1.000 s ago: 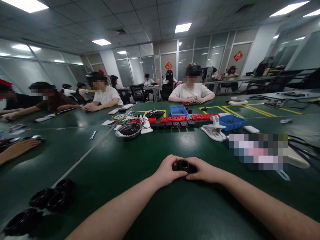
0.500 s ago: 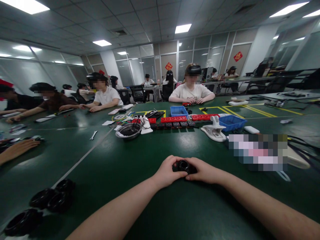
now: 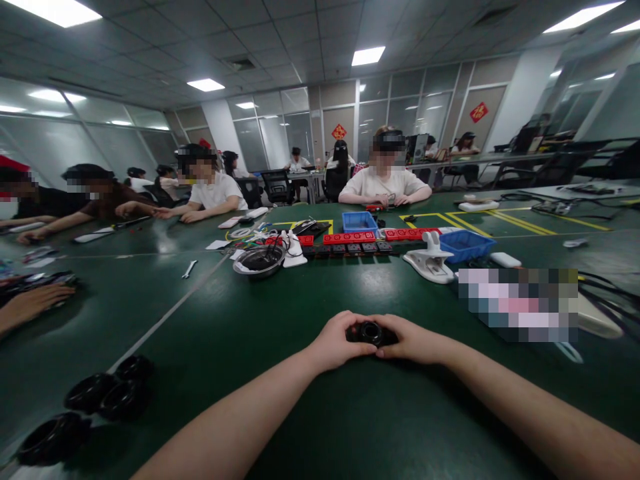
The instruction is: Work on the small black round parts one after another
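Note:
Both hands are closed round a black part with a round opening [image 3: 371, 331], low over the green table [image 3: 280, 413]. My left hand [image 3: 333, 343] grips its left side, the thumb along the near face. From the other side my right hand [image 3: 415, 341] curls round it, its thumb close to the left one. The round opening faces up towards me, and the fingers cover much of the part. At the lower left lie several glossy black ring-shaped parts [image 3: 54, 437], apart from my hands.
Ahead are a metal bowl [image 3: 257, 270], red socket strips [image 3: 349, 238], a white clip base [image 3: 430, 267] and blue trays [image 3: 465, 245]. A wrench [image 3: 189, 269] lies to the left. Another person's hand [image 3: 37, 300] rests at the left edge. Co-workers sit round the table.
My view has shifted slightly, so the tabletop things sit a little further right. Both hands keep their hold on the black part, with hardly any visible motion.

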The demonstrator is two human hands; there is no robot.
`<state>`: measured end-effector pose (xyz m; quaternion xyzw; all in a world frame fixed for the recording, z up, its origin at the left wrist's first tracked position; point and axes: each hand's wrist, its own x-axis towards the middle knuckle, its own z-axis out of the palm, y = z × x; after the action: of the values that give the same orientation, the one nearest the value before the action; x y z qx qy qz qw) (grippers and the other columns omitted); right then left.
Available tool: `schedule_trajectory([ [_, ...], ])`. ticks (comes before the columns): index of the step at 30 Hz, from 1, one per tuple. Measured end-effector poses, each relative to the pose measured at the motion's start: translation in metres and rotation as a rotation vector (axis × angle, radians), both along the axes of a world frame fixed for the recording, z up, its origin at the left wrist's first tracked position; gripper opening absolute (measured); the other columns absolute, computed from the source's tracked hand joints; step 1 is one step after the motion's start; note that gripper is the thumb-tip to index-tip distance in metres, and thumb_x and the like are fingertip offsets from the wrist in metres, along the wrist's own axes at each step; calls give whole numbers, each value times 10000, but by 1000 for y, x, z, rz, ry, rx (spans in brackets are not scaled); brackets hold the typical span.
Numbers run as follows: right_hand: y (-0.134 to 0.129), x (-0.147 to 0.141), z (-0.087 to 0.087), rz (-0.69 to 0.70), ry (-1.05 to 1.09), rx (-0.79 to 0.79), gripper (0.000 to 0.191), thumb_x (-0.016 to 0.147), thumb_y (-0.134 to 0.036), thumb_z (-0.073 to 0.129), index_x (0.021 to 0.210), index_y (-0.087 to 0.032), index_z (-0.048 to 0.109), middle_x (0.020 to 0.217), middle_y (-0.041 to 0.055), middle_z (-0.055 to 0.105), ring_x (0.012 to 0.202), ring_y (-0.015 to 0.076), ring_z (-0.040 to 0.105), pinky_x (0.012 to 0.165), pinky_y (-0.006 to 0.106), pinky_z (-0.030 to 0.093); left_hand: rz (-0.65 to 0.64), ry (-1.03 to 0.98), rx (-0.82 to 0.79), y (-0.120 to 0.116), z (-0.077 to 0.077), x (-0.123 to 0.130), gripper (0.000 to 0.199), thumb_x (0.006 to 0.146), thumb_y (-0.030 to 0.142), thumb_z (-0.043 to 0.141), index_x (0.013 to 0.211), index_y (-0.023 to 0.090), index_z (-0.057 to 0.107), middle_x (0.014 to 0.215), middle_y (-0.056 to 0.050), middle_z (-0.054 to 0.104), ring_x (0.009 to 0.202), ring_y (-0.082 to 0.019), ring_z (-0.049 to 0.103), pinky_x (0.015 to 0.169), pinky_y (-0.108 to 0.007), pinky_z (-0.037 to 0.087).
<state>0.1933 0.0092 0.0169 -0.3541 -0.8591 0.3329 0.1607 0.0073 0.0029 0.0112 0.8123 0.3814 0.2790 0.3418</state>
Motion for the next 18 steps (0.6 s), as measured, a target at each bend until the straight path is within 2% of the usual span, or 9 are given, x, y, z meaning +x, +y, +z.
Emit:
schedule_trajectory([
  [2,3,1,-1,18,-14,-75,316,673,-309,579,948,-162,527,884,22,576,801,175,527,682,262,399,11,-5,-2,-1,0,1,397,606,315,662,974,211,554,818,-6,498,742,-144,475,648,-240,384],
  [3,3,-1,-3,-31,-40,-81,290,662,-325,588,890,-153,537,822,19,580,746,172,533,634,256,402,54,-7,1,-2,-1,2,396,601,310,666,968,210,554,821,-6,496,738,-144,473,646,-241,385],
  [6,-2,-11,-12,-289,-129,65,361,601,-406,626,820,-138,525,763,43,573,680,189,524,574,272,387,215,-10,25,-4,-4,5,394,584,283,677,947,196,552,823,-8,487,731,-143,467,648,-247,388],
  [8,-6,-15,-12,-342,-156,168,424,573,-441,638,847,-139,525,814,68,572,733,212,517,624,301,385,209,-15,33,-3,-5,4,392,586,279,676,947,192,551,826,-9,489,735,-143,466,654,-247,390],
  [10,-7,-12,-7,-247,-116,164,493,576,-415,646,971,-153,506,905,74,562,811,219,507,691,313,382,88,-17,27,0,-4,2,402,592,293,674,963,199,553,827,-7,496,749,-145,472,665,-244,390],
  [13,-3,0,4,-51,-61,40,491,620,-317,629,1069,-184,480,951,43,546,853,194,499,728,291,382,-76,-11,7,2,0,-1,408,615,304,658,999,217,548,840,-7,511,783,-151,481,684,-245,387],
  [14,-1,3,6,-2,-60,4,435,631,-294,620,1036,-184,507,933,32,546,850,187,499,727,283,383,-83,-7,2,2,0,-1,404,619,307,654,1000,220,548,845,-8,515,789,-153,483,688,-249,387],
  [16,3,5,5,38,-67,-55,311,644,-280,608,931,-170,556,868,14,549,812,173,507,699,265,390,-18,-10,-8,-2,-1,2,405,608,324,660,983,216,550,859,-12,514,783,-155,485,682,-255,391],
  [18,3,1,-2,-52,-79,-63,279,637,-306,611,861,-149,555,793,12,551,734,164,514,629,251,395,111,-20,-5,-6,-4,5,419,574,334,681,949,201,551,864,-16,505,768,-155,483,668,-258,396],
])
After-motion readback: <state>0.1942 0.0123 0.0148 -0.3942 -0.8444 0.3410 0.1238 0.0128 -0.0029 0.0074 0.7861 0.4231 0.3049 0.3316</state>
